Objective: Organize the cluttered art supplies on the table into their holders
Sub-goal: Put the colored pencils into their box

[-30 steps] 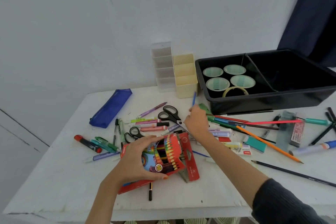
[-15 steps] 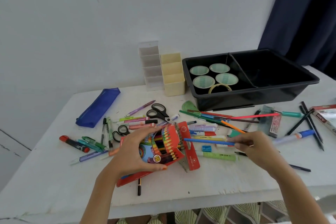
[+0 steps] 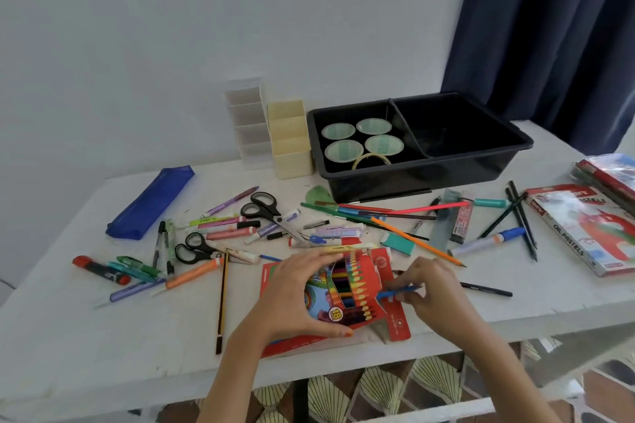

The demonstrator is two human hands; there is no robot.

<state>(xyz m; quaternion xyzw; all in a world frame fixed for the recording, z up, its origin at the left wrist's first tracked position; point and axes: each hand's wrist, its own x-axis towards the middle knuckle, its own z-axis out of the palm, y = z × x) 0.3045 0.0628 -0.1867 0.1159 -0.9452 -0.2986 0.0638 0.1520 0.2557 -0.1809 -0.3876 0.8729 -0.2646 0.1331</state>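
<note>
My left hand (image 3: 295,299) grips a red colored-pencil box (image 3: 354,288) near the table's front edge, its open end facing right. My right hand (image 3: 429,288) pinches a blue pencil (image 3: 395,293) whose tip is at the box's opening. Loose pens, markers and pencils lie scattered across the white table (image 3: 86,330), with two black scissors (image 3: 264,208) among them. A cream holder (image 3: 292,144) and a clear holder (image 3: 247,124) stand at the back.
A black two-part tray (image 3: 481,161) at the back right holds tape rolls in its left half. A blue pencil pouch (image 3: 151,203) lies at the left. An oil-pastels box (image 3: 591,227) and packets sit at the right edge. A dark curtain hangs behind.
My right hand picked a blue pencil from the pile by the tray and brought it back to the opening of the red box. My left hand kept hold of the box.
</note>
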